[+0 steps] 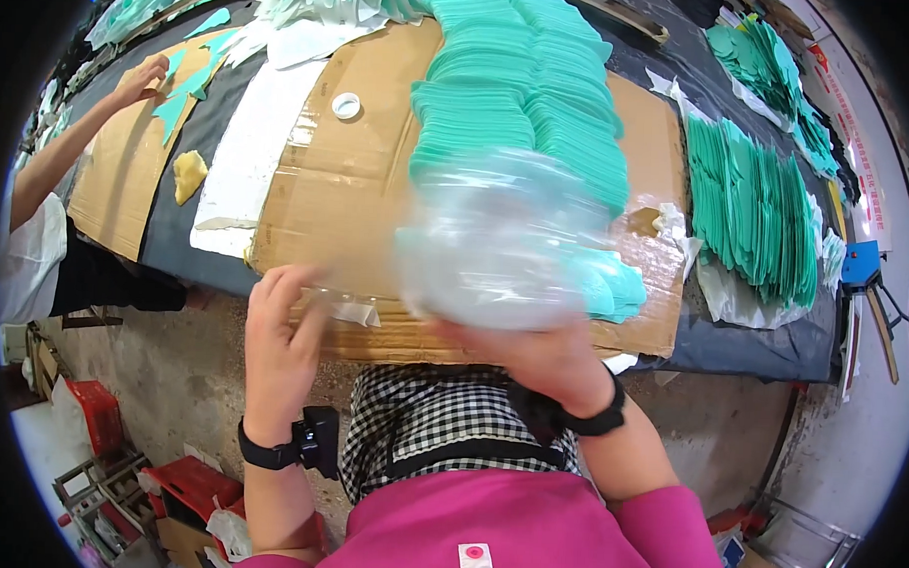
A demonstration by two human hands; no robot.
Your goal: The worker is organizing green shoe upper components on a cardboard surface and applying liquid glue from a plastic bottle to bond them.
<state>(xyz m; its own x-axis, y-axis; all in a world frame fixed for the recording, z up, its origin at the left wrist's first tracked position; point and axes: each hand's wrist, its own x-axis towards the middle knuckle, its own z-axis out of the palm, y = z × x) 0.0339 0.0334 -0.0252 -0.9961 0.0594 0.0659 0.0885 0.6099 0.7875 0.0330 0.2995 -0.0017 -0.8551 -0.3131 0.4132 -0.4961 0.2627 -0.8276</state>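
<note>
My right hand [557, 363] is closed round a large clear plastic container [496, 240], smeared by motion, perhaps a wide bottle. It is held above the near edge of the cardboard [317, 199], in front of the stacked teal sheets [522, 76]. At the cardboard's front edge, left of the container, my left hand [285, 318] has its fingers apart and seems to hold nothing. Close to its fingertips lies a small whitish strip [358, 313]. Lighter teal pieces [613, 285] lie to the right of the container, partly hidden by it.
A round white cap [346, 105] sits on the cardboard. At the left, a co-worker's hand [149, 78] is over teal scraps [186, 89]. A yellow lump [189, 177] lies on the dark table cover. More teal sheets [747, 209] are stacked at the right.
</note>
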